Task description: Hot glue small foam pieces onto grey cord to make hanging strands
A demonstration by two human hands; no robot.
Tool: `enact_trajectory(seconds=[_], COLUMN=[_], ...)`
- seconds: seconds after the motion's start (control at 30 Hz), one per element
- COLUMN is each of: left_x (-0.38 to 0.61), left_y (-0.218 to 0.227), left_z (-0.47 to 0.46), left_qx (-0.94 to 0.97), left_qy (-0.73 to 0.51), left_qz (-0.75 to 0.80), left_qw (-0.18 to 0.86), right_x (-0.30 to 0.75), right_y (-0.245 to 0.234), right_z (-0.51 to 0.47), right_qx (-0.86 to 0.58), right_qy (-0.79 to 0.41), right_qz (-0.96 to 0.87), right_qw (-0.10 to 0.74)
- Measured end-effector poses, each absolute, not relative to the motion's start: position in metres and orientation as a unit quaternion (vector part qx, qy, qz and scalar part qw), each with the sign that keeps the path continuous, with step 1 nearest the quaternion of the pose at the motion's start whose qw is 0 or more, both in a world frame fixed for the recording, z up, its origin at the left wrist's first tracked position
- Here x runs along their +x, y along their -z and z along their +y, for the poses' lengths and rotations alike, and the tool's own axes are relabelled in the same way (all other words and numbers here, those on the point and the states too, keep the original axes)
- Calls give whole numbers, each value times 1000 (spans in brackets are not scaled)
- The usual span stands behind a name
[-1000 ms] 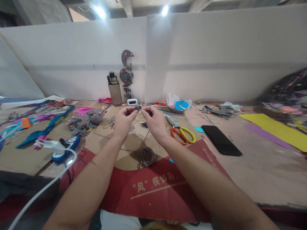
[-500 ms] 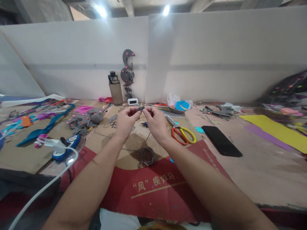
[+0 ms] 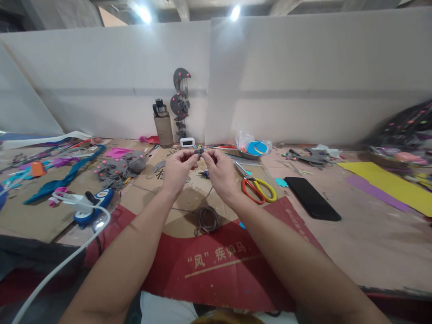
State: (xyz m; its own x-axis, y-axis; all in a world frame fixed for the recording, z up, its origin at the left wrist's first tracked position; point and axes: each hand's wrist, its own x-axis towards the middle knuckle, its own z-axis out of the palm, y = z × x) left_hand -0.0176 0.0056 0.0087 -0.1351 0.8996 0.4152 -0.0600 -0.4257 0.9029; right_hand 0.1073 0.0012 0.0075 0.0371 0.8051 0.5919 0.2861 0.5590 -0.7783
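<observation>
My left hand (image 3: 180,168) and my right hand (image 3: 220,171) meet fingertip to fingertip above the cardboard. Both pinch a small dark grey piece (image 3: 199,152), mostly covered by the fingers, so its exact kind is unclear. A grey cord (image 3: 208,192) runs down from near my right hand. Below the hands lies a loose coil of grey cord (image 3: 207,219) on the cardboard. Scissors (image 3: 258,186) with one red and one yellow handle rest just right of my right hand, blades pointing away.
A black phone (image 3: 312,198) lies to the right. Behind stand a bottle (image 3: 163,126), a small white digital clock (image 3: 186,142) and a hanging grey felt ornament (image 3: 181,99). Grey felt pieces with pink dots (image 3: 121,167), a blue glue gun-like device (image 3: 94,206) and a white cable (image 3: 64,266) are left.
My hands stay almost in place, still pinching the small grey piece, with only slight finger movement. The whole view has shifted very slightly; nothing else has visibly moved.
</observation>
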Motion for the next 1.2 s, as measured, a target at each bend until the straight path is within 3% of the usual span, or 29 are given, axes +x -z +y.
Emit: enact_trajectory(seconds=[0.47, 0.73, 1.07, 1.2], left_x=[-18, -18, -20, -20], left_y=[-9, -13, -14, -15], left_z=[5, -2, -4, -6], left_qx=[553, 604, 638, 622], left_qy=[-638, -601, -598, -613], left_qz=[398, 449, 459, 445], left_qw=[360, 270, 154, 199], right_x=[108, 108, 110, 110], right_y=[-8, -7, -14, -13], right_z=[-4, -3, -15, -17], right_qx=[-422, -417, -418, -399], right_qy=[-188, -170, -10, -5], right_qz=[-654, -669, -751, -758], right_qw=[599, 591, 511, 516])
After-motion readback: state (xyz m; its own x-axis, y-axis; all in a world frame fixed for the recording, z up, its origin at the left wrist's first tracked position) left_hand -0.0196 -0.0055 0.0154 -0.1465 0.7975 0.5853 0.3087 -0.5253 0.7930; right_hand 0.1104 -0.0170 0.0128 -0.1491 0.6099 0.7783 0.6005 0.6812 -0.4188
